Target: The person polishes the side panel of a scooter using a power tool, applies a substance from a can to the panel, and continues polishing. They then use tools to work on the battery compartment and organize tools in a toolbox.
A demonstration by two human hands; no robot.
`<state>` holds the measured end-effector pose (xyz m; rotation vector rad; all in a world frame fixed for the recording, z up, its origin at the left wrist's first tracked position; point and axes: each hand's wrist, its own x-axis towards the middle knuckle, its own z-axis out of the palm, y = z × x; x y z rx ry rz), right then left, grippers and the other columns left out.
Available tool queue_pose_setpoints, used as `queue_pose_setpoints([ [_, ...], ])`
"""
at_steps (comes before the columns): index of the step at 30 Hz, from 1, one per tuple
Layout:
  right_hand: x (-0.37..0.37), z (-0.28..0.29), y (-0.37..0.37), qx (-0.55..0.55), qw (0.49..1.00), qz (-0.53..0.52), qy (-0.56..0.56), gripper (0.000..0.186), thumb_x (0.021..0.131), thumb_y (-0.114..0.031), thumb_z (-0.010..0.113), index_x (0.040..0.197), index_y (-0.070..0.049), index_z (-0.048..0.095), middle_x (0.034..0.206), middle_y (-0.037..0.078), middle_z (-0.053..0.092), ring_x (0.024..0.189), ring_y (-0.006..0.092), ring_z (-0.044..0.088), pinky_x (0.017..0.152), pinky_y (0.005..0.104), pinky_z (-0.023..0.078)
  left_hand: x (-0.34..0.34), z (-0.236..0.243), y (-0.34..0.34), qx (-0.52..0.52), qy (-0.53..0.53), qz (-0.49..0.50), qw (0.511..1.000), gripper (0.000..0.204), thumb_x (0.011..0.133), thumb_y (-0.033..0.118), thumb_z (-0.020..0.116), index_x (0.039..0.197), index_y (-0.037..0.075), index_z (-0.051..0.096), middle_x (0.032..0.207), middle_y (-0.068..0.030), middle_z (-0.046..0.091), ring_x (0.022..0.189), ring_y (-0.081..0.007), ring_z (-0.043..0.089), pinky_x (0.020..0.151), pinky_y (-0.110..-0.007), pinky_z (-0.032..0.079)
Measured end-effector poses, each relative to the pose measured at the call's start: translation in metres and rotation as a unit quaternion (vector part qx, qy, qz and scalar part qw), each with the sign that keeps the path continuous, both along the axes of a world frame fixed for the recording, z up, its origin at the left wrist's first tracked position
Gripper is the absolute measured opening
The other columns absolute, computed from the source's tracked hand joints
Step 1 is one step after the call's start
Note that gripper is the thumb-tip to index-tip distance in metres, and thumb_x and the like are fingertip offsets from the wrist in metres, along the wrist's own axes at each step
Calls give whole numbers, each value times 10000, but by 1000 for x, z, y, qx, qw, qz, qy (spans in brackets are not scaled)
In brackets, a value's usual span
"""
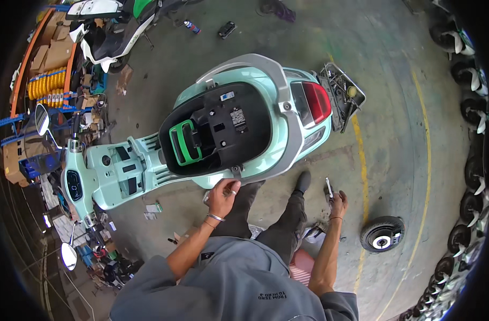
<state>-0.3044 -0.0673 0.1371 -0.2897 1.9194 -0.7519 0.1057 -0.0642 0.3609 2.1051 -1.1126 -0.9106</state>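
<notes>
A mint-green scooter (114,184) stands across in front of me, its seat off and the black storage bucket (255,107) exposed. Inside the bucket sits a green-handled frame (181,143). A grey grab rail (293,147) curves round the scooter's rear. At the near side of the body, my left hand (223,199) has its fingers pinched together just below the rail's front mount (236,172); whatever is between them is too small to make out. Off to the right, away from the scooter, my right hand (338,205) is closed round a slim silver wrench (329,187) pointing upward.
A wheel (382,235) lies on the floor at right. Behind the red tail light (316,102) is a metal tray of tools (352,93). Shelving with yellow springs (47,85) and a white scooter (102,45) stand at left. Wheels (472,112) line the right side.
</notes>
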Motion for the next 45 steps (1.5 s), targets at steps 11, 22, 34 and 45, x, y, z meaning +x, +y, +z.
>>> queue_pose_setpoints([
  [11, 248, 258, -143, -289, 922, 228, 117, 380, 918, -180, 671, 1230, 24, 597, 1160, 141, 650, 1051, 205, 622, 887, 335, 513, 151, -75, -41, 104, -170, 298, 933, 1027, 684, 640, 785, 1375, -13, 399, 1351, -227, 402, 1277, -402, 372, 1057, -542, 340],
  [22, 335, 185, -191, -211, 807, 451, 316, 639, 882, -349, 671, 1340, 41, 456, 1277, 278, 510, 1173, 445, 509, 1004, 484, 420, 229, -75, -62, 223, 27, 193, 955, 1086, 570, 616, 864, 1210, -138, 415, 1188, -343, 574, 1114, -465, 587, 969, -454, 465],
  [34, 373, 233, -214, -169, 891, 292, 303, 521, 862, -370, 690, 1142, 37, 525, 1055, 252, 560, 944, 438, 600, 794, 509, 490, 236, -15, -78, 220, 132, 80, 963, 394, 781, 329, 808, 968, 14, 663, 803, -34, 629, 606, -134, 542, 556, -303, 446],
  [45, 398, 440, -183, -311, 907, 285, -20, 345, 833, -19, 665, 1112, 41, 472, 980, 268, 570, 894, 459, 605, 740, 487, 491, 290, 89, -25, 124, 222, 195, 947, 410, 836, 306, 746, 1101, 46, 569, 798, 20, 601, 589, -94, 564, 471, -217, 410],
])
